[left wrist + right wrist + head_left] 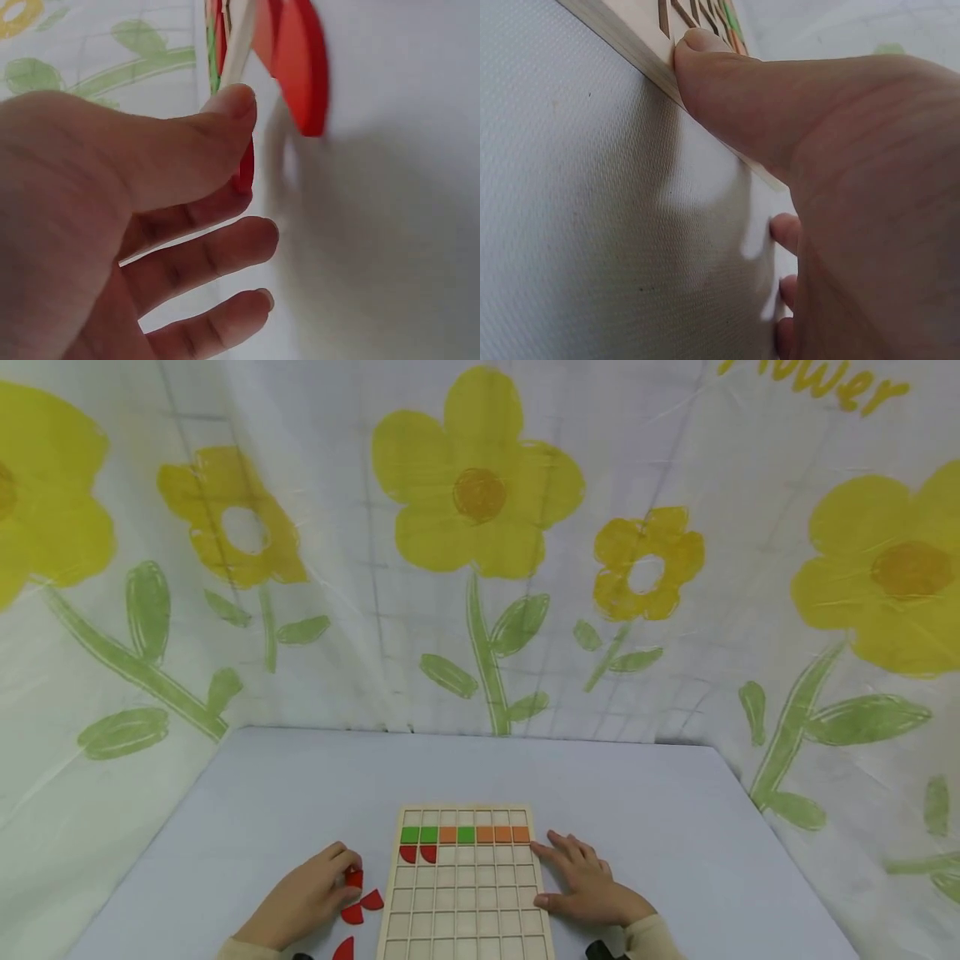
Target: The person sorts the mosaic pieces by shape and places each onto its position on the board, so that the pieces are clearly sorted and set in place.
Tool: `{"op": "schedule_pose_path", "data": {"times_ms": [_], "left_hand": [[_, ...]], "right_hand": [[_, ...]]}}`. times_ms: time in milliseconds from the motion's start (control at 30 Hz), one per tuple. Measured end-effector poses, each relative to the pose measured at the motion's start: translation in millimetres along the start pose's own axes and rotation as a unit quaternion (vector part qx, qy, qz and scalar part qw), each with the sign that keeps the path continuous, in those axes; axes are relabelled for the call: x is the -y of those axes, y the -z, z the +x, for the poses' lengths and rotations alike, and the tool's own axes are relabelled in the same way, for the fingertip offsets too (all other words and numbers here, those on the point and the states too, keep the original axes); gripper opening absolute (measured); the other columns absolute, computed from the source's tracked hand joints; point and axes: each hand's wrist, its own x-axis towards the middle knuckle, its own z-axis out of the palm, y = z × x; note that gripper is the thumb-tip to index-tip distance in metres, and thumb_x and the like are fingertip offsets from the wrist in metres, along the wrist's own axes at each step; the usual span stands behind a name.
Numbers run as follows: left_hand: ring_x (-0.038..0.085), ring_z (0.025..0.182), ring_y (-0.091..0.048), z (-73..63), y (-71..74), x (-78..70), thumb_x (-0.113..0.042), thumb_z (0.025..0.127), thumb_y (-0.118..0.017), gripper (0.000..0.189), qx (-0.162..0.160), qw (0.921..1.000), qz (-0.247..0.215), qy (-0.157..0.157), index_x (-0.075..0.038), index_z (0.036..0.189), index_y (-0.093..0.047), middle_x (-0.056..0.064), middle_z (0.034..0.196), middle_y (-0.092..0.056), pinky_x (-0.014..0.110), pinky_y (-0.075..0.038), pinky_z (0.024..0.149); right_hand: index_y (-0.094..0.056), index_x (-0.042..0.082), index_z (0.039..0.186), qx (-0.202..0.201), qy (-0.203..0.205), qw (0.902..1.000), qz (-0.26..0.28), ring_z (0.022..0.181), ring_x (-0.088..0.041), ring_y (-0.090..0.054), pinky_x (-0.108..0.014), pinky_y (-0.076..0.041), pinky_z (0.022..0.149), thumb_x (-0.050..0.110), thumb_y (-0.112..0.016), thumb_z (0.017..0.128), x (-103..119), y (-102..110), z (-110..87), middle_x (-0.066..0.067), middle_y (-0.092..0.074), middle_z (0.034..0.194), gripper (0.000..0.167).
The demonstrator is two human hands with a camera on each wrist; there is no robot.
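Observation:
My left hand (309, 893) is at the left of a wooden grid board (465, 900), pinching a red quarter-circle piece (246, 171) between thumb and forefinger; its other fingers are spread in the left wrist view. Loose red quarter-circle pieces (372, 900) lie on the table beside that hand. Two more red pieces (428, 854) sit at the left of the board's third row. Above them, green squares (409, 834) and orange squares (503, 834) fill the second row. The right hand (588, 887) rests with fingers spread at the board's right edge, its thumb touching the rim (649, 56).
A pale table (315, 785) bears the board and pieces. Behind it hangs a white sheet (337, 652) printed with yellow flowers. Another red piece (343, 949) lies near the bottom edge of the head view, partly cut off.

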Motion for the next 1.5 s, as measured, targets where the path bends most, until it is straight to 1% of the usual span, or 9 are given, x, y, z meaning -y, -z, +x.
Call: {"op": "schedule_pose_path", "data": {"times_ms": [200, 367, 567, 700, 833, 1000, 1200, 1333, 1500], "left_hand": [[-0.001, 0.067, -0.042, 22.3, 3.7, -13.2, -0.02, 0.081, -0.076, 0.022, 0.008, 1.0, -0.006, 0.001, -0.014, 0.098, -0.063, -0.011, 0.089, -0.053, 0.02, -0.044, 0.06], [0.0, 0.073, -0.05, 35.5, 6.6, -29.5, -0.023, 0.085, -0.072, 0.021, 0.012, 0.9988, -0.019, -0.042, -0.014, 0.102, -0.064, -0.01, 0.093, -0.056, 0.023, -0.047, 0.062], [0.005, 0.076, -0.055, 48.9, 7.8, -55.0, -0.024, 0.087, -0.07, 0.02, 0.011, 0.9939, -0.056, -0.094, -0.013, 0.102, -0.064, -0.008, 0.095, -0.057, 0.024, -0.048, 0.063], [0.003, 0.074, -0.051, 56.7, 6.5, -68.7, -0.026, 0.089, -0.069, 0.02, 0.007, 0.9912, -0.082, -0.104, -0.015, 0.104, -0.064, -0.008, 0.096, -0.057, 0.023, -0.047, 0.062], [0.005, 0.076, -0.052, 60.2, 4.6, -76.4, -0.026, 0.088, -0.069, 0.02, -0.01, 0.9905, -0.092, -0.102, -0.018, 0.104, -0.063, -0.009, 0.097, -0.058, 0.022, -0.047, 0.063], [0.007, 0.079, -0.054, 65.7, -1.8, -80.7, -0.023, 0.087, -0.07, 0.019, -0.016, 0.9884, -0.101, -0.112, -0.016, 0.103, -0.063, -0.008, 0.097, -0.057, 0.024, -0.048, 0.065], [0.006, 0.077, -0.053, 81.0, -20.5, -76.0, -0.022, 0.086, -0.072, 0.018, -0.007, 0.9881, -0.092, -0.123, -0.014, 0.1, -0.065, -0.007, 0.094, -0.056, 0.023, -0.048, 0.065], [0.005, 0.077, -0.053, 89.1, -30.5, -69.4, -0.024, 0.084, -0.074, 0.019, 0.011, 0.9906, -0.07, -0.117, -0.014, 0.098, -0.066, -0.007, 0.092, -0.056, 0.025, -0.048, 0.066], [0.004, 0.076, -0.049, 93.4, -37.2, -62.5, -0.024, 0.083, -0.075, 0.02, 0.034, 0.9924, -0.055, -0.105, -0.014, 0.098, -0.067, -0.008, 0.091, -0.055, 0.027, -0.047, 0.067]], "right_hand": [[-0.028, 0.028, 0.151, 0.004, -0.003, 1.0, 0.006, 0.14, -0.05, -0.01, -0.077, -0.017, 0.095, 0.056, -0.056, 0.09, -4.2, -2.5, 1.2, -0.013, -0.014, 0.159, 0.073], [-0.029, 0.029, 0.15, 0.007, -0.005, 0.9999, 0.008, 0.14, -0.05, -0.01, -0.076, -0.018, 0.095, 0.056, -0.057, 0.089, -5.1, -7.1, 0.1, -0.012, -0.015, 0.158, 0.073], [-0.029, 0.032, 0.15, 0.014, -0.002, 0.9999, 0.008, 0.139, -0.05, -0.012, -0.074, -0.02, 0.095, 0.058, -0.057, 0.088, -4.9, -15.8, -1.2, -0.013, -0.017, 0.158, 0.072], [-0.029, 0.032, 0.15, 0.022, 0.001, 0.9998, 0.001, 0.138, -0.051, -0.014, -0.075, -0.022, 0.094, 0.058, -0.056, 0.089, -1.9, -19.2, -1.6, -0.014, -0.018, 0.157, 0.072], [-0.029, 0.031, 0.15, 0.026, 0.012, 0.9996, -0.008, 0.138, -0.049, -0.016, -0.074, -0.023, 0.095, 0.059, -0.054, 0.089, 2.8, -17.9, -0.9, -0.014, -0.019, 0.157, 0.071], [-0.029, 0.031, 0.15, 0.028, 0.016, 0.9995, -0.006, 0.139, -0.048, -0.014, -0.073, -0.022, 0.095, 0.058, -0.055, 0.089, 7.0, -12.5, 0.3, -0.014, -0.018, 0.157, 0.071], [-0.027, 0.031, 0.15, 0.014, 0.005, 0.9998, -0.016, 0.139, -0.049, -0.013, -0.075, -0.022, 0.095, 0.057, -0.056, 0.089, 3.8, -5.5, -2.1, -0.014, -0.017, 0.157, 0.072], [-0.028, 0.03, 0.15, 0.004, 0.007, 0.9999, -0.008, 0.139, -0.05, -0.013, -0.076, -0.021, 0.094, 0.057, -0.056, 0.089, 1.7, -0.4, -3.7, -0.015, -0.017, 0.157, 0.073], [-0.027, 0.031, 0.151, -0.002, 0.01, 0.9999, -0.007, 0.14, -0.049, -0.012, -0.075, -0.021, 0.094, 0.058, -0.055, 0.089, -2.1, 0.5, -2.3, -0.014, -0.016, 0.158, 0.073]]}}
